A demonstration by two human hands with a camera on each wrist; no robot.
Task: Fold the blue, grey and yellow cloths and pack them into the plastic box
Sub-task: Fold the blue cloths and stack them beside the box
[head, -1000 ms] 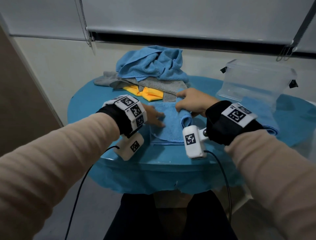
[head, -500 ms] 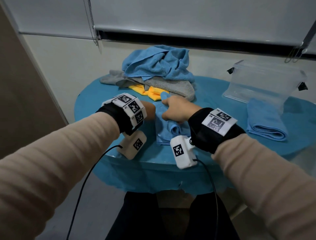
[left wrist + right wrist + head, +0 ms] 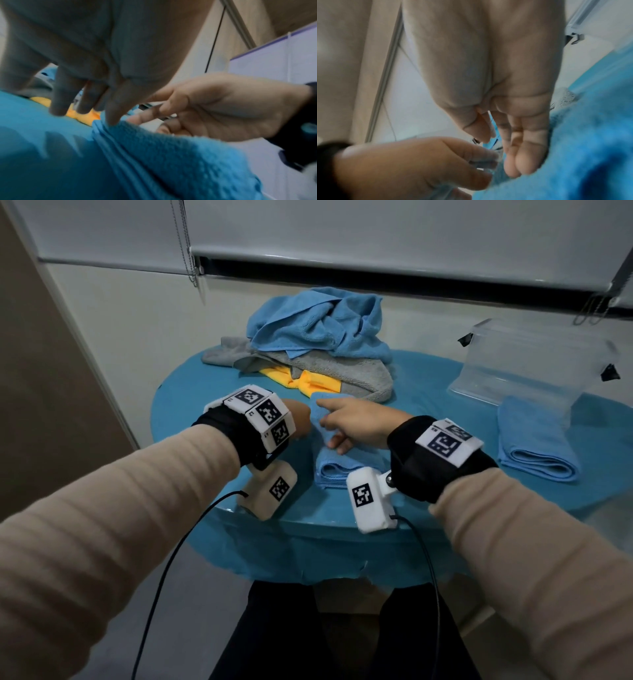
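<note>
No words, brands or numbers can be read. The only signs are black-and-white square fiducial markers on the white wristband blocks (image 3: 263,412) (image 3: 445,441) and on the white wrist camera housings (image 3: 279,488) (image 3: 363,496); tiny characters beside them are illegible.

— What's hidden?
— My wristband (image 3: 262,419) covers most of my left hand (image 3: 297,419). The yellow cloth (image 3: 301,380) sits mostly under the grey cloth (image 3: 342,371).
— Wrist views?
— Both blurred.
</note>
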